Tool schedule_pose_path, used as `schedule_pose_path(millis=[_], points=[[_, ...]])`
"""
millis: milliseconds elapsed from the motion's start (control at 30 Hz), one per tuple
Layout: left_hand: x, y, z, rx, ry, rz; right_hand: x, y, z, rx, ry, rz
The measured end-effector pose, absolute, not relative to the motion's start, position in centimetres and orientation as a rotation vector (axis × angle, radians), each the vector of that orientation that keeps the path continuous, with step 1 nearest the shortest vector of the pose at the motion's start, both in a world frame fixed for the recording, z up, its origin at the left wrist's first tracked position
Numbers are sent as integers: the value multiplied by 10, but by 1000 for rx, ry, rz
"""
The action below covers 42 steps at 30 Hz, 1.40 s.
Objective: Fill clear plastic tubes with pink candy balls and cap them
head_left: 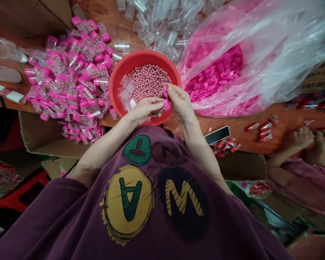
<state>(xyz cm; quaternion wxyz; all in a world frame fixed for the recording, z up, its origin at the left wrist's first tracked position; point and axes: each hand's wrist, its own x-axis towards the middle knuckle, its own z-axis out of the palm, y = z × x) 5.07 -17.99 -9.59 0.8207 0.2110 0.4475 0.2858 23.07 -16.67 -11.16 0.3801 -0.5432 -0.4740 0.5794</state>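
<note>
Over the near rim of a red basin point(116, 72) my two hands meet. My left hand point(144, 110) is closed around a small clear tube, mostly hidden by the fingers. A pink flip-top cap point(166, 104) sits at the tube's end, its lid raised. My right hand point(181, 101) pinches this cap between thumb and fingers. Pink beads point(148, 77) fill much of the basin behind the hands. Several empty clear tubes point(126, 93) lie on the beads at the basin's left side.
Filled pink-capped tubes point(73, 76) are heaped at left, some in a cardboard box point(35, 135) below. Empty tubes point(162, 29) lie behind the basin. A plastic bag point(273, 65) holds loose pink caps point(219, 76). A phone point(217, 135) and red-wrapped pieces point(265, 131) lie near another person's hands point(303, 139).
</note>
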Motion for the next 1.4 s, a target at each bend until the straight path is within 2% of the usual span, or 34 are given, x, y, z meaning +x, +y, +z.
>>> schedule_pose_path(millis=[200,367,567,767,1133,1400], points=[[54,-177,-102,301,1037,683,241,-185,-101,-1356,-1779,1100],[63,-182,-112,288,993,627,242,-194,-125,-1410,-1992,946],[64,-189,-108,454,1047,678,245,-198,-146,-1421,-1999,896],[68,-196,-103,690,1150,740,241,-200,-145,-1498,-2088,841],[84,-204,-107,631,1269,795,232,-205,-155,-1571,-2120,749],[77,-199,-124,342,1296,711,209,-216,-169,-1787,-2136,799]])
